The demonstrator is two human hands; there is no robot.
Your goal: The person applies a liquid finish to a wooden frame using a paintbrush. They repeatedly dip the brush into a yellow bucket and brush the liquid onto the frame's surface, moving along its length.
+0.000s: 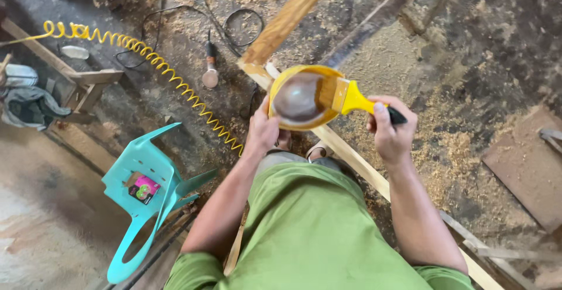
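Note:
My left hand [261, 130] grips the near rim of a yellow bowl [280, 88] that holds brown glossy liquid [297, 98]. My right hand [390, 130] is closed on the yellow and black handle of a paintbrush [345, 95]. The brush bristles rest across the bowl's right rim, touching the liquid. A varnished wooden bar [290, 16] runs up and to the right just beyond the bowl, and a pale wooden strip [351, 158] runs diagonally under my hands. My green shirt fills the lower middle.
A turquoise plastic chair [143, 199] lies tipped over at lower left with a small box on it. A yellow coiled air hose [146, 53] crosses the floor beside a hand tool [210, 70] and black cables. Sawdust covers the ground. A flat board [527, 167] lies at right.

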